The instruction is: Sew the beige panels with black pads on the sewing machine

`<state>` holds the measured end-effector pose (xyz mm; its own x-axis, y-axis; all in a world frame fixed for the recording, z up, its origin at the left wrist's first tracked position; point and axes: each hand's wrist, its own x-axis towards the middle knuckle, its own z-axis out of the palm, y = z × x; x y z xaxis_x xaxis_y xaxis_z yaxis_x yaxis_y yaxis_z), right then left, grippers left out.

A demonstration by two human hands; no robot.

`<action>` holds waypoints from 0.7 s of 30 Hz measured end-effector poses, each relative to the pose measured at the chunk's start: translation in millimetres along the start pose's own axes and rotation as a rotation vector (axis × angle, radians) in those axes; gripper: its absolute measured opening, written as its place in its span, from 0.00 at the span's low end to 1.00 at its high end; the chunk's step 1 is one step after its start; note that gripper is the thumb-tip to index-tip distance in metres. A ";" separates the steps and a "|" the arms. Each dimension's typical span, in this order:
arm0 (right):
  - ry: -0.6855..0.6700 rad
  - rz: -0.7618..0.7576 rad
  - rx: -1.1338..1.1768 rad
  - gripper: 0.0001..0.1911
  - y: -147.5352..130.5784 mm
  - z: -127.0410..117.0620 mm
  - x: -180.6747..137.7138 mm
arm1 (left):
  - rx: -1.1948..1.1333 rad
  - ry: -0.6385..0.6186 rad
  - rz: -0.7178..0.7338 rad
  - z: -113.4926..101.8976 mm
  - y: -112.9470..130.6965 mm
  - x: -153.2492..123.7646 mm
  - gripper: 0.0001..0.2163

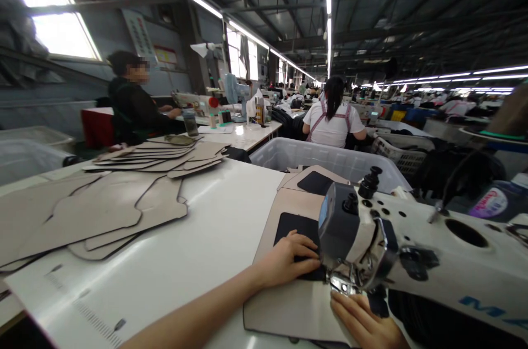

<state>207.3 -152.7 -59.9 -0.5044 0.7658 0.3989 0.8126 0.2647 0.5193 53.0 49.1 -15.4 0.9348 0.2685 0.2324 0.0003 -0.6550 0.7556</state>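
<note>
Tan panel [289,305] being pressed flat at sewing machine [371,239]
Left hand [286,263] and right hand [363,321] are being laid open on it, gripping nothing

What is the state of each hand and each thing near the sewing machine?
left hand: open, flat on the black patch
right hand: open, resting on the tan panel
tan panel: flat on the table, under the sewing machine head
loose tan pieces: spread flat, overlapping
stack of tan pieces: piled
white bin: open, contents not visible
</note>
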 end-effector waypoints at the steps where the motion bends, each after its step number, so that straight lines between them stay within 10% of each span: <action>1: 0.011 -0.021 -0.016 0.23 1.1 -1.1 1.3 | -0.056 0.033 -0.046 -2.9 -1.1 -0.6 0.13; 13: 0.029 -0.042 0.004 0.20 0.5 0.1 -4.1 | 0.209 0.092 -0.009 8.3 12.4 -48.2 0.10; 21: 0.144 0.147 0.197 0.21 -3.7 -5.9 8.8 | 0.445 -0.079 0.133 32.2 33.3 -50.6 0.13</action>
<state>198.2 -150.5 -53.8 -0.4016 0.7172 0.5696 0.9141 0.2761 0.2968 17.1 -9.1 -21.7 0.9612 0.1188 0.2490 0.0150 -0.9237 0.3828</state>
